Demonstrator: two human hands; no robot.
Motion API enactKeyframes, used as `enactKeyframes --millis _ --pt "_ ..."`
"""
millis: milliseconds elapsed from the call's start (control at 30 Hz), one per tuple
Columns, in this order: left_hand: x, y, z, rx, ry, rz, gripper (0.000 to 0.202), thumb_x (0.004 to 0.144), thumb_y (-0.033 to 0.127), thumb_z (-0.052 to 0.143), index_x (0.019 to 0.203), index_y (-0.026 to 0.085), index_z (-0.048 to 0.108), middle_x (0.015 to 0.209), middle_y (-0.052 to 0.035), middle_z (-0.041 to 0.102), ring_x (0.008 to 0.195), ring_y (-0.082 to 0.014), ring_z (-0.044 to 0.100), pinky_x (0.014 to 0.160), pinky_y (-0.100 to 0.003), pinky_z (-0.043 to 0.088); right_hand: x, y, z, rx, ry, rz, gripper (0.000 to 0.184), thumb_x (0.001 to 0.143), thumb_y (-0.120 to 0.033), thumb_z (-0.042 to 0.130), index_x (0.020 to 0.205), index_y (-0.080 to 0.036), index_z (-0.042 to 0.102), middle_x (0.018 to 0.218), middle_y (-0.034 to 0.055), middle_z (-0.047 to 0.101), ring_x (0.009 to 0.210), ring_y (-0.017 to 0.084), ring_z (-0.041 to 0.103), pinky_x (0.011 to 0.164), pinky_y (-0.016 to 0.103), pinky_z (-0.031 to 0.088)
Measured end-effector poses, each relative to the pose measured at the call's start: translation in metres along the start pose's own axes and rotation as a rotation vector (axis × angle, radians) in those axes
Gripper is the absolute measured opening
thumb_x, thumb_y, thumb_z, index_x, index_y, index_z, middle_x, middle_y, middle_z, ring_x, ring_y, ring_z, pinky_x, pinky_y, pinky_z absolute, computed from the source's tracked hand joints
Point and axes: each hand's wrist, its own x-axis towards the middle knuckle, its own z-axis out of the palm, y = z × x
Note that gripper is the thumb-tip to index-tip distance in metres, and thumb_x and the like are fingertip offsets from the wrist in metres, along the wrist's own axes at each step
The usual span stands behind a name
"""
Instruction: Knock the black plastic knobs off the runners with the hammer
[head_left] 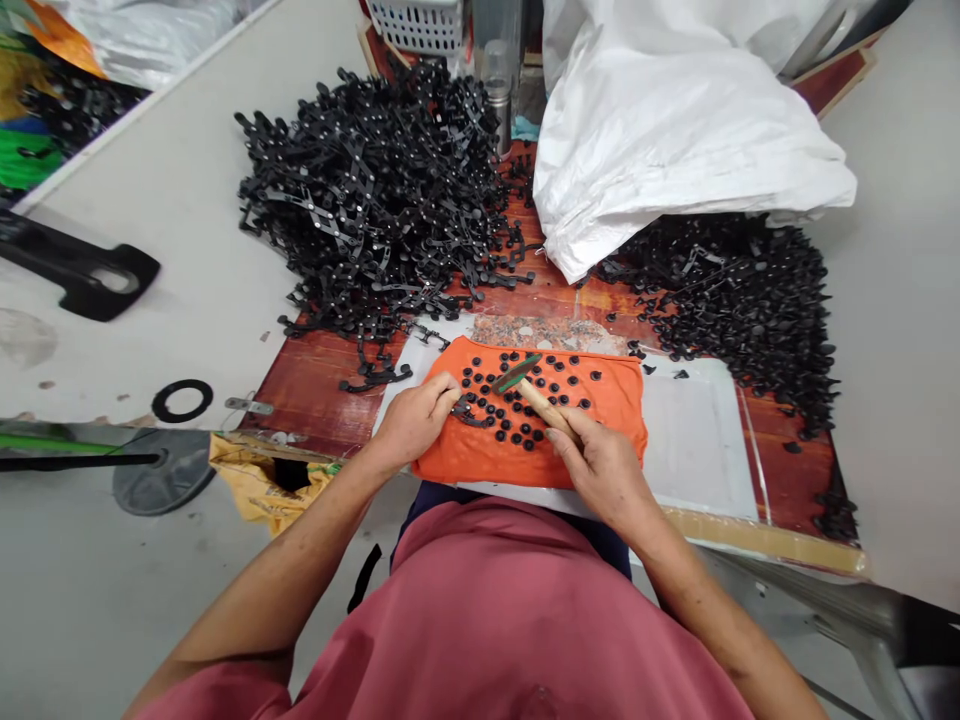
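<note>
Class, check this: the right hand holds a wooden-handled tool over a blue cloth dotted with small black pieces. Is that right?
Not quite. The head view shows the cloth is orange, not blue. The rest stands: the right hand holds the wooden-handled tool over it, among small black pieces.

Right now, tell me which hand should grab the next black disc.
Likely the left hand: its fingertips rest among the black discs on the orange cloth, while the right hand grips a wooden-handled tool.
</note>
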Motion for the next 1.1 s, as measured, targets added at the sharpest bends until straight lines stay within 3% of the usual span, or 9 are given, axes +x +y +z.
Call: enactKeyframes --millis 133,300,500,767,1100 --pt "0.001 -0.002 0.002 -0.031 0.006 -0.008 0.026 0.096 0.043 0.037 0.088 0.024 0.054 0.08 -0.0014 0.064 0.075 -0.0203 0.06 0.072 -0.03 0.038 0.004 -0.009 -0.006 -0.196 -0.062 -0.027 0.041 0.106 -0.035 0.042 0.14 -0.027 0.063 0.099 0.006 0.078 0.085 0.023 0.072 0.07 0.029 0.046" --pt "0.005 -0.007 0.002 -0.22 0.021 0.034 0.028 0.097 0.043 0.039 0.082 0.022 0.052 0.077 0.0008 0.057 0.076 -0.017 0.055 0.073 -0.028 0.039 0.006 -0.016 -0.008 -0.304 -0.051 -0.065 0.047 0.107 -0.032 0.042 0.152 -0.032 0.054 0.107 0.0062 0.08 0.09 0.023 0.073 0.073 0.029 0.052" --pt "0.005 -0.008 0.001 -0.261 0.028 0.045 0.027 0.096 0.041 0.041 0.082 0.022 0.051 0.074 0.0025 0.053 0.072 -0.0155 0.051 0.071 -0.028 0.037 0.006 -0.014 -0.007 -0.339 -0.062 -0.046 0.046 0.106 -0.03 0.044 0.151 -0.035 0.054 0.107 0.0047 0.08 0.091 0.023 0.075 0.073 0.028 0.053" --pt "0.004 -0.006 0.003 -0.145 0.04 0.025 0.026 0.095 0.042 0.042 0.085 0.023 0.056 0.079 0.0003 0.063 0.076 -0.0181 0.058 0.073 -0.03 0.038 0.006 -0.017 -0.006 -0.286 -0.081 -0.02 0.044 0.108 -0.03 0.045 0.15 -0.036 0.055 0.121 0.0025 0.078 0.093 0.021 0.076 0.072 0.028 0.051" --pt "0.004 -0.007 0.002 -0.212 0.023 0.047 0.03 0.098 0.043 0.04 0.083 0.022 0.056 0.079 0.001 0.062 0.076 -0.0166 0.057 0.073 -0.028 0.041 0.007 -0.016 -0.005 -0.3 -0.076 -0.003 0.041 0.107 -0.033 0.045 0.146 -0.033 0.059 0.114 0.0039 0.08 0.089 0.023 0.076 0.067 0.029 0.049"
